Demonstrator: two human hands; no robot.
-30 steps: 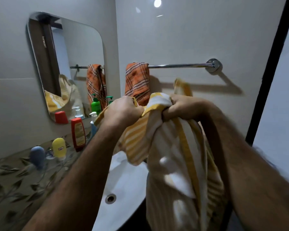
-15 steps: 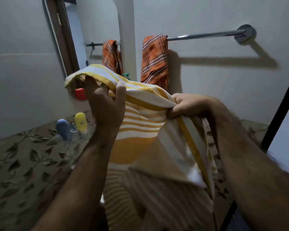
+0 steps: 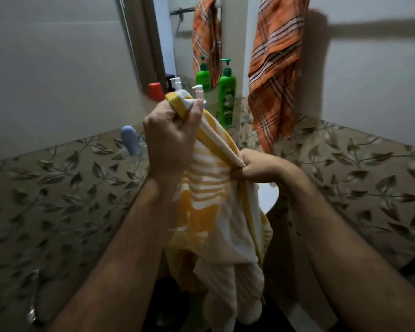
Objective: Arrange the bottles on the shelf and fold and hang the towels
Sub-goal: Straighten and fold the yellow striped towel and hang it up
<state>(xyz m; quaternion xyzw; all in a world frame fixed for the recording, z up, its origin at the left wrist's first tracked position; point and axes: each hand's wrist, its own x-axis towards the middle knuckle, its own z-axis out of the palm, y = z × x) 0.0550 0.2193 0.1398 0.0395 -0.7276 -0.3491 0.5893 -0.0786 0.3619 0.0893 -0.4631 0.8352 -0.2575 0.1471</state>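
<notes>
- We grip the soft yellow-and-white striped cotton towel [image 3: 216,212] in both hands, above the leaf-patterned worktop [image 3: 65,200]: left hand [image 3: 170,137] holds one corner, right hand [image 3: 261,165] pinches the edge.
- It looks light and limp; we judge the corners the best hold.

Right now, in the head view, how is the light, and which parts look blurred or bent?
Head view: dim, warm light; the orange towel throws a dark shadow onto the wall at its right. Head view: the yellow striped towel and both forearms look soft with motion blur. Head view: the wide lens bends the counter edges, and the mirror repeats the green bottle.
</notes>
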